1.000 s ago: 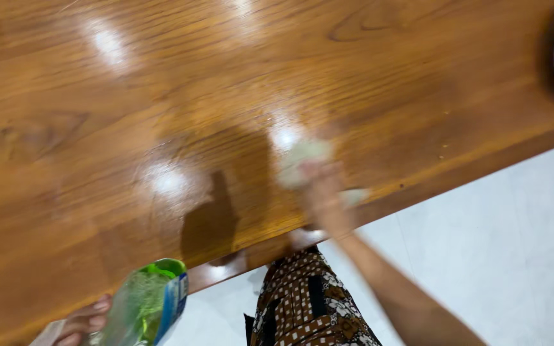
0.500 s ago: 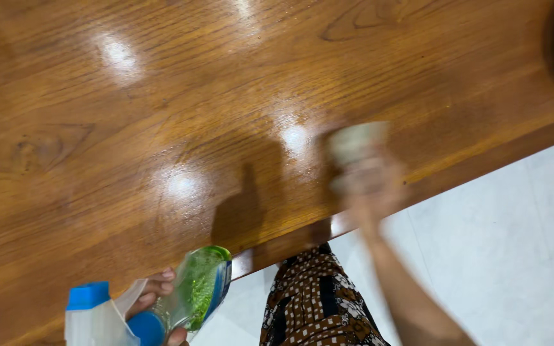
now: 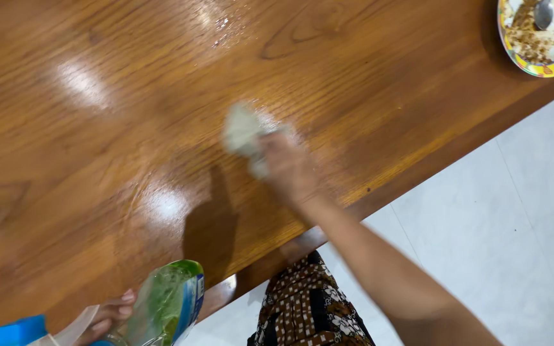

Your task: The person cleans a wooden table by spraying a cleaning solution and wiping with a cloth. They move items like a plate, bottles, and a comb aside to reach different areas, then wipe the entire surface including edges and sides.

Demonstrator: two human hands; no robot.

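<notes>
My right hand presses a pale crumpled cloth onto the glossy wooden table, near its front edge; hand and cloth are motion-blurred. My left hand at the bottom left grips a clear spray bottle of green liquid with a blue label, and its blue and white trigger head shows at the frame's lower edge. The bottle hangs just past the table's front edge.
A colourful-rimmed plate with food scraps and a spoon sits at the table's far right corner. Pale tiled floor lies to the right below the table. My brown patterned garment shows at the bottom.
My right hand and the cloth have swept left and further onto the table. The view shifted, bringing more of the plate into sight. The bottle stays in my left hand.
</notes>
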